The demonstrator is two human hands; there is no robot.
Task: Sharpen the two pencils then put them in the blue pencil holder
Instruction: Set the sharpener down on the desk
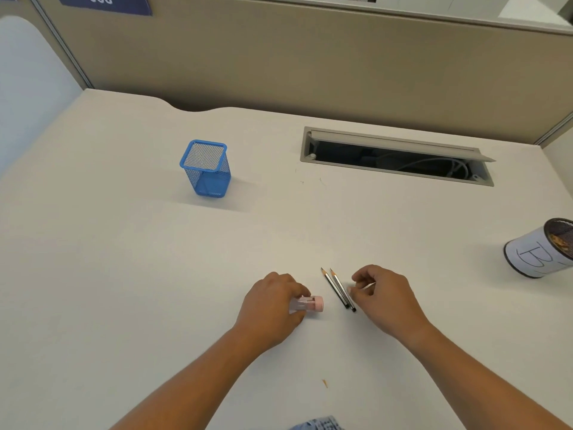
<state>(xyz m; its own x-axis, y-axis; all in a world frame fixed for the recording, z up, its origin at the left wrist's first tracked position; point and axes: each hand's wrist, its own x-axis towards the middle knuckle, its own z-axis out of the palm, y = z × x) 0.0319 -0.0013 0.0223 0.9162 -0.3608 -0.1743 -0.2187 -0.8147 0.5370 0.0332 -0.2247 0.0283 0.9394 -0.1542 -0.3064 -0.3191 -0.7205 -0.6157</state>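
Note:
Two dark pencils (338, 289) lie side by side on the desk, tips pointing away from me to the upper left. My right hand (384, 293) hovers just right of them, fingers curled and apart, its fingertips touching or nearly touching the right pencil. My left hand (273, 305) rests left of the pencils and grips a pink and clear pencil sharpener (307, 304), pink cap toward the pencils. The blue mesh pencil holder (206, 169) stands upright and empty far back on the left.
A white-wrapped mesh can (541, 248) holding shavings stands at the right edge. An open cable tray (397, 158) is recessed in the desk at the back. A small orange shaving (325, 383) lies near me. Beige partition walls enclose the desk (124, 274).

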